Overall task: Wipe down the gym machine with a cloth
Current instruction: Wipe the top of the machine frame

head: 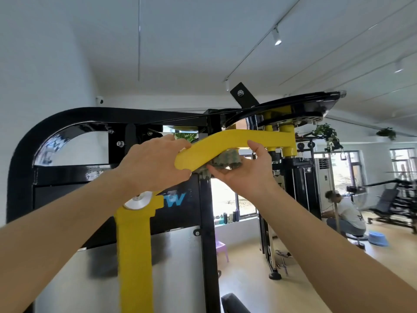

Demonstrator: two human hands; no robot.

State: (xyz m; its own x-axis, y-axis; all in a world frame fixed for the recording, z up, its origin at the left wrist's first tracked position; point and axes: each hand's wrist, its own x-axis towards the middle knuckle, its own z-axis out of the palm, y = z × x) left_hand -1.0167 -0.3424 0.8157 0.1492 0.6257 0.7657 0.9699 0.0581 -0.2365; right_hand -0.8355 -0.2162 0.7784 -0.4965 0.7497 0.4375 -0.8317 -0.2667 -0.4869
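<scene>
A black-framed gym machine (67,119) fills the left and centre of the head view, with a curved yellow arm (228,141) reaching overhead. My left hand (153,163) grips the lower end of that yellow arm, thumb above and fingers below. My right hand (246,172) holds a bunched grey-green cloth (225,160) against the underside of the arm, thumb up against the arm's face. Most of the cloth is hidden behind the arm and my fingers.
A second yellow arm (134,251) hangs down in front of the machine's metal shield (178,267). A black upright post (209,233) stands at centre. A crouching person (345,213) and a blue basin (378,238) are on the wooden floor at the right, near benches (392,204).
</scene>
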